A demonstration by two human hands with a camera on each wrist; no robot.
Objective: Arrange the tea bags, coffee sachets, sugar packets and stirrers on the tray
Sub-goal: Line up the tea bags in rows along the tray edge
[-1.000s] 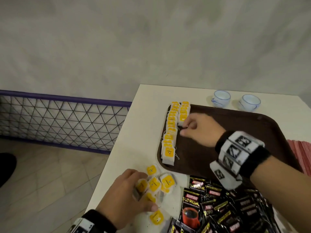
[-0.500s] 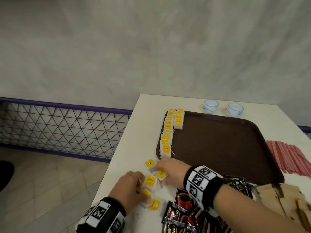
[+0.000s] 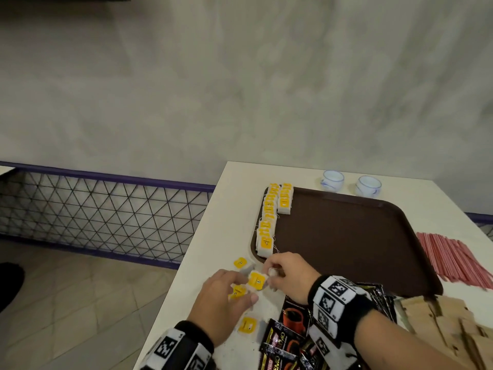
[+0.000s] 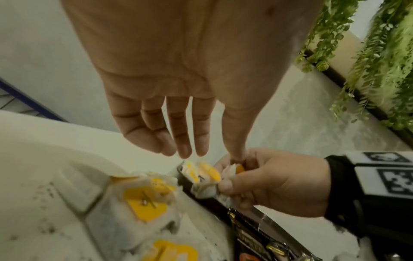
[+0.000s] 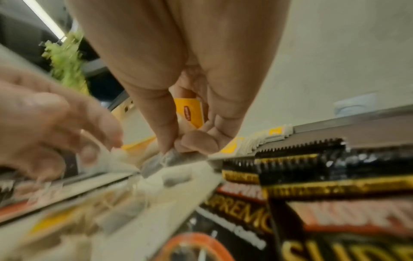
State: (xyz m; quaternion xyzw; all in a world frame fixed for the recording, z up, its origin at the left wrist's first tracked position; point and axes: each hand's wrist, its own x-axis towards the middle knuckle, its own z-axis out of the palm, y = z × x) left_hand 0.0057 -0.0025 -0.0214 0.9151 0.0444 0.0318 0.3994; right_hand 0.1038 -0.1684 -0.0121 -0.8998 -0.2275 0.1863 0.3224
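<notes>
A: Near the tray (image 3: 346, 249) corner, right hand (image 3: 290, 279) pinches a tea bag (image 4: 209, 189); left hand's (image 3: 224, 303) relaxed fingers cover loose ones (image 3: 257, 280).
B: Yeah, sachets (image 3: 282, 340) cut off below, tray mostly bare.

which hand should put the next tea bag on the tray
Right. The right hand already pinches a tea bag beside the tray corner; the left hand only touches loose ones.

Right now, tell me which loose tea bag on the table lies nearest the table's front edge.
The tea bag below the left hand, beside the black coffee sachets. It lies alone and untouched; the other loose ones sit farther up, by the fingers and the tray.
</notes>
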